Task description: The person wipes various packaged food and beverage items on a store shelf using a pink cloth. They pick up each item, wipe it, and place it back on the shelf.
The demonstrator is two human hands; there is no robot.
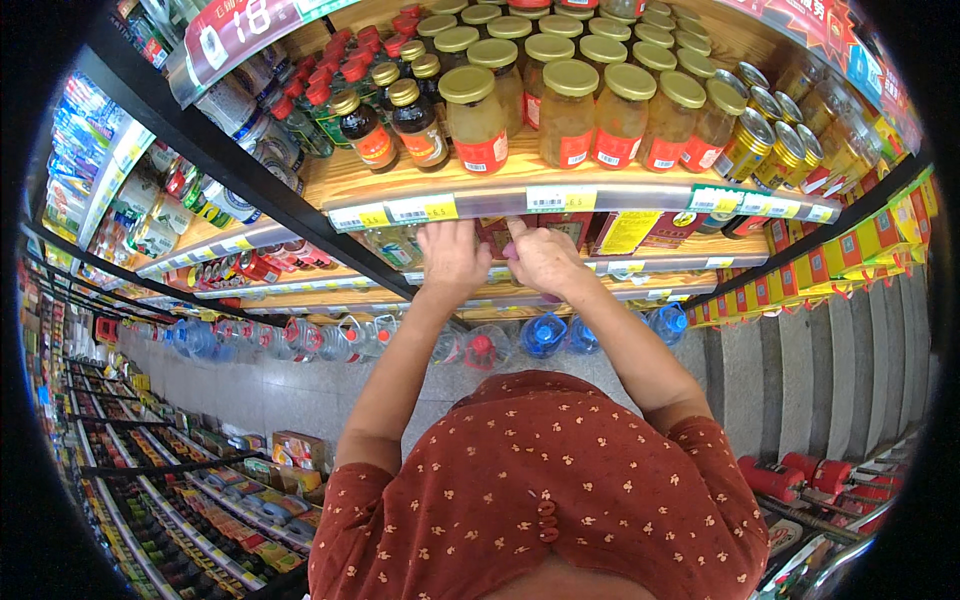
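Both hands reach into the shelf below the one with the jars. My left hand [453, 259] has its fingertips hidden under the price rail [480, 204], beside clear bottles [390, 244] and a dark red box [495, 236]. Just right of it, my right hand [541, 255] is bent with a finger pointing up, at the front of the dark red boxes [566, 229]; something pink shows by its fingers. Whether either hand grips a box cannot be told. Above them stand glass jars with gold lids [570, 79] and dark bottles with gold caps [412, 120].
Large water bottles [544, 334] stand on the floor under the shelves. Black posts [247, 180] frame the shelf. Yellow and red boxes [832, 255] hang at the right beside steps [802, 367]. Red fire extinguishers [772, 478] lie lower right. Another stocked rack [172, 502] is lower left.
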